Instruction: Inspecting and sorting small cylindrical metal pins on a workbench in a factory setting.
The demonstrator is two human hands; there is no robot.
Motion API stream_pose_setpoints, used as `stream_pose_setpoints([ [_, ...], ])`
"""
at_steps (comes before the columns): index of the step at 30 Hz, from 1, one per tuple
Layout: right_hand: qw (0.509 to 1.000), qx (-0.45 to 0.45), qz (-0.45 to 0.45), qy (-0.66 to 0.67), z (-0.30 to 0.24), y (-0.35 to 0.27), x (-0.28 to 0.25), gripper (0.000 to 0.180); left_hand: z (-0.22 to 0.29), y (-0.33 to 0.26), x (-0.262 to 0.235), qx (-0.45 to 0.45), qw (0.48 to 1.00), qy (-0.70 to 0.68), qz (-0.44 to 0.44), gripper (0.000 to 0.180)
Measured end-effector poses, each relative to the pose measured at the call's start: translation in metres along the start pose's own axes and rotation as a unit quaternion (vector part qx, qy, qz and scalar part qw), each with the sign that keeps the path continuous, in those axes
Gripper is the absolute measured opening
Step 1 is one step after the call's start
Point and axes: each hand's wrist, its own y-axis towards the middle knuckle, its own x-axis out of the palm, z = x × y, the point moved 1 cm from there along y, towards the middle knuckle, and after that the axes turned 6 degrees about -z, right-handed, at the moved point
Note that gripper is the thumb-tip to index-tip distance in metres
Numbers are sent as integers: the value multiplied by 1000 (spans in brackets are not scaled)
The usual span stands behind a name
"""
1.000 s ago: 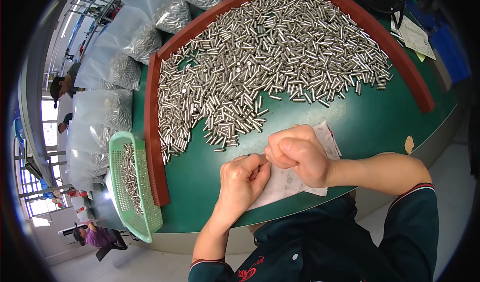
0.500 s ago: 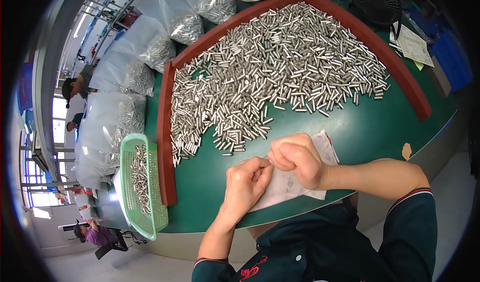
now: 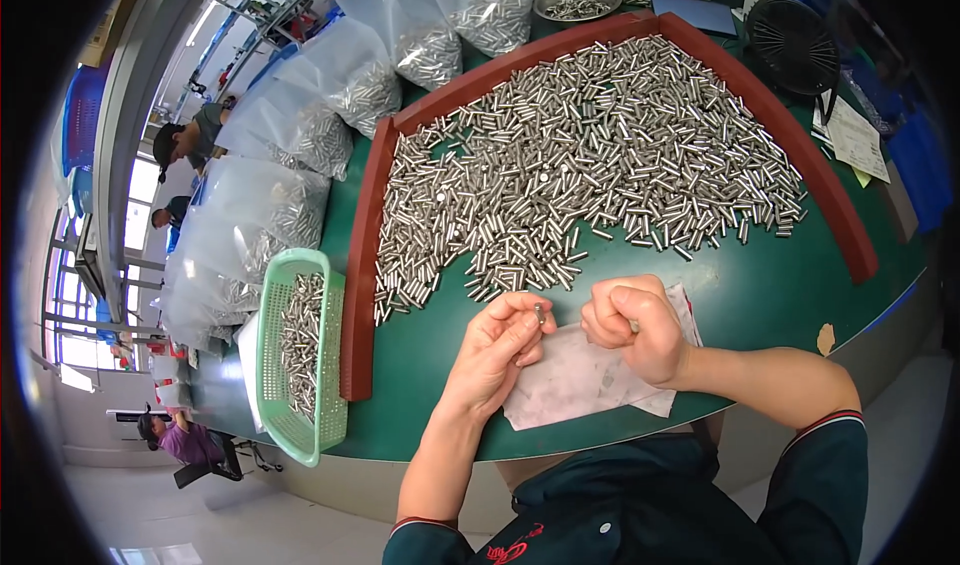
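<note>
A wide heap of small silver metal pins point(image 3: 600, 145) covers the green table point(image 3: 460, 365) in front of me. Between the thumb and fingers of my left hand point(image 3: 490, 355) I pinch one metal pin point(image 3: 540, 313), its end showing. My right hand point(image 3: 640, 330) is curled into a fist a little to the right, apart from the left; whatever lies inside it is hidden. Beneath both hands lies a stained whitish cloth or sheet point(image 3: 565, 385) near the front edge.
Dark red rails point(image 3: 360, 295) border the heap at left, back and right. Left of them stands a green perforated basket point(image 3: 330, 365) of pins. Clear bags of pins point(image 3: 425, 55) line the far left, beside a metal bowl point(image 3: 577, 5). A black fan point(image 3: 793, 45) stands back right; several people sit beyond.
My hands, close together before, have drawn apart. The left has turned to show a pin at its fingertips. The whole view has shifted slightly.
</note>
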Motion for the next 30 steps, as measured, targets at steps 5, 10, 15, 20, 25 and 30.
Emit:
stream_pose_setpoints([
  [5, 1000, 2, -2, 1, 0, 1, 0, 30, 0, 1, -2, -8, 1000, -18, 12, 16],
  [10, 1000, 5, 3, 2, -1, 0, 0, 30, 12, -4, -9, 48, 996, -48, 54, 27],
  [15, 1000, 12, 0, 1, 0, 2, -2, 30, 18, -6, -4, 79, 867, 454, 190, 10],
  [20, 1000, 17, 6, -2, 0, 1, -3, 29, 18, -3, -4, 95, 757, 603, 232, 17],
  [25, 1000, 14, 4, -10, -2, 2, -1, 29, 5, 3, 3, 158, 603, 738, 259, 31],
  [30, 1000, 13, 8, -23, -1, 3, 0, 32, 5, -1, 4, 122, 614, 734, 261, 19],
])
